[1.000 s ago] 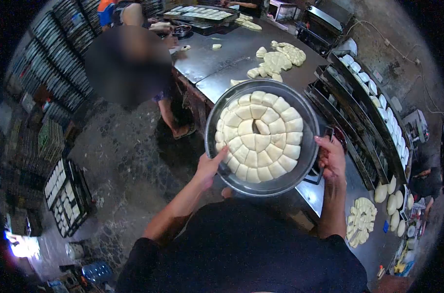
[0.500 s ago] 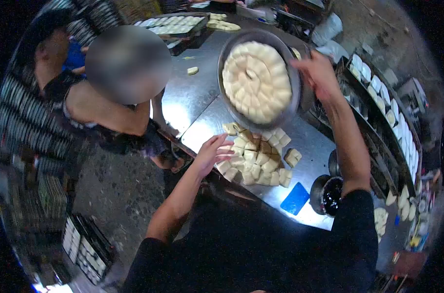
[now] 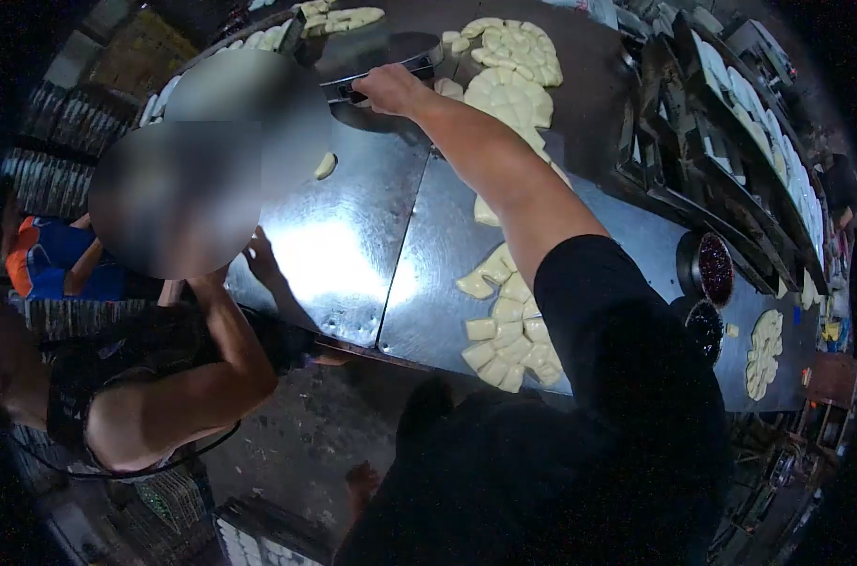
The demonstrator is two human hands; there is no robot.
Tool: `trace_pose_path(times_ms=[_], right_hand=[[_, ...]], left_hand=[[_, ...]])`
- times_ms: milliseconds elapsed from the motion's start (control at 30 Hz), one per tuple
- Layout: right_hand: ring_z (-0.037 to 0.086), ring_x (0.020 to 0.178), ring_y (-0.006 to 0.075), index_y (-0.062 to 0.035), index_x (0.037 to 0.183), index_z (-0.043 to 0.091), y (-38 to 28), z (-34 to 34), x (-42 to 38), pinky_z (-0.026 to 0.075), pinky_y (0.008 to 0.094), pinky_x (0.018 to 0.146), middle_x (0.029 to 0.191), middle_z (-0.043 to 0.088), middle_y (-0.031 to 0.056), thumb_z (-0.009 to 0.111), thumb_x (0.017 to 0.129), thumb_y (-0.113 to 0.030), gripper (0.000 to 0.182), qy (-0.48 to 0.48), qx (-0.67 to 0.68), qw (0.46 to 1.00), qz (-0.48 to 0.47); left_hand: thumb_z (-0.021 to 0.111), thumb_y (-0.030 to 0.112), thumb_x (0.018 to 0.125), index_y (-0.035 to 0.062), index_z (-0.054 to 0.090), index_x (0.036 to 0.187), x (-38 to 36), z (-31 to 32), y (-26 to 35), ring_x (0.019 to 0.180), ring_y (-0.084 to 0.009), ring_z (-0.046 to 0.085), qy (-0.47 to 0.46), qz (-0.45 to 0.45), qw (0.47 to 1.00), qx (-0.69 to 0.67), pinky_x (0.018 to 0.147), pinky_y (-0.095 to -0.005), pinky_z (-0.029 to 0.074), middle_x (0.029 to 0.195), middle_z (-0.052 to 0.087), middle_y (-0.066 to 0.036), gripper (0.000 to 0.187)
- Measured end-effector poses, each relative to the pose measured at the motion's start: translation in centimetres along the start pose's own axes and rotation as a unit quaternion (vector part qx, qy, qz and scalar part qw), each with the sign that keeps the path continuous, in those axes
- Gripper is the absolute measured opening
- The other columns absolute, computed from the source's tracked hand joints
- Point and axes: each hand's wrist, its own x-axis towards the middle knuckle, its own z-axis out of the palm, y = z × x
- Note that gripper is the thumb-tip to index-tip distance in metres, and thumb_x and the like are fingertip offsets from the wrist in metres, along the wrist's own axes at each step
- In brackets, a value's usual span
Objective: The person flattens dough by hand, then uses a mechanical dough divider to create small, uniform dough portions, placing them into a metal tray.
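My right hand [image 3: 391,90] is stretched far forward over the table, its fingers wrapped round the near edge of a dark metal pan [image 3: 414,47]. Whatever the pan holds is hard to make out. Just right of it lie pale dough pieces [image 3: 518,52], with a second flat cluster of dough [image 3: 509,97] nearer to me. More cut dough pieces [image 3: 509,344] sit at the near edge, partly covered by my right arm. My left hand does not show. A small dim shape low beside my body is too dark to name.
A co-worker [image 3: 193,377] stands at the left, arm near the metal table [image 3: 353,226]. One dough piece [image 3: 326,166] lies mid-table. Two round containers with dark contents [image 3: 713,269] stand at the right, beside racked trays [image 3: 721,179]. Flat dough [image 3: 766,354] lies far right.
The pan has moved away and left with my right hand. My left hand has left the dough and the view. The view has turned, and dough now shows right of the pan.
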Motion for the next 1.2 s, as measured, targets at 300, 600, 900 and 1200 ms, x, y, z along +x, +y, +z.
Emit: trace_pose_path(times_ms=[300, 600, 900, 1200], right_hand=[[0.069, 0.079, 0.0335, -0.0167, 0.097, 0.067, 1.2, 2.9, 2.6, 0.054, 0.0464, 0.069, 0.081, 0.069, 0.0147, 0.059, 0.073, -0.024, 0.026, 0.030, -0.016, 0.997, 0.066], [0.067, 0.071, 0.0328, -0.0097, 0.087, 0.071, 4.0, -8.7, -7.3, 0.053, 0.0431, 0.062, 0.077, 0.068, 0.0167, 0.068, 0.069, -0.019, 0.021, 0.274, 0.122, 0.951, 0.076], [0.060, 0.071, 0.0050, -0.0004, 0.091, 0.070, -0.2, -28.6, -41.0, 0.050, 0.0220, 0.065, 0.079, 0.070, 0.0004, 0.085, 0.069, -0.014, 0.030, 0.411, 0.383, 0.814, 0.150], [0.057, 0.066, 0.0059, -0.0017, 0.087, 0.069, -17.9, -43.8, -80.4, 0.047, 0.0220, 0.063, 0.076, 0.066, -0.0010, 0.090, 0.060, -0.016, 0.038, 0.420, 0.445, 0.706, 0.356]], left_hand=[[0.054, 0.031, 0.090, 0.0059, 0.057, 0.112, -2.2, 2.7, 2.6, 0.075, -0.0284, 0.064, 0.081, 0.082, 0.990, -0.085, 0.064, -0.0399, 0.051, 0.088, 0.067, -0.011, 0.033], [0.056, 0.022, 0.093, 0.0022, 0.059, 0.107, -2.5, 11.2, 3.4, 0.068, -0.0202, 0.062, 0.071, 0.094, 0.992, 0.036, 0.057, -0.0324, 0.048, 0.082, 0.065, -0.010, 0.024], [0.058, 0.019, 0.096, -0.0002, 0.063, 0.105, -13.3, 33.2, 12.2, 0.070, -0.0137, 0.060, 0.082, 0.368, 0.924, 0.068, 0.060, -0.0273, 0.048, 0.083, 0.065, -0.006, 0.022], [0.041, 0.046, 0.099, 0.0099, 0.036, 0.143, -21.9, 53.0, 10.5, 0.119, -0.0285, 0.051, -0.348, 0.404, 0.845, -0.031, 0.095, -0.0450, 0.044, 0.136, 0.049, -0.014, 0.057]])
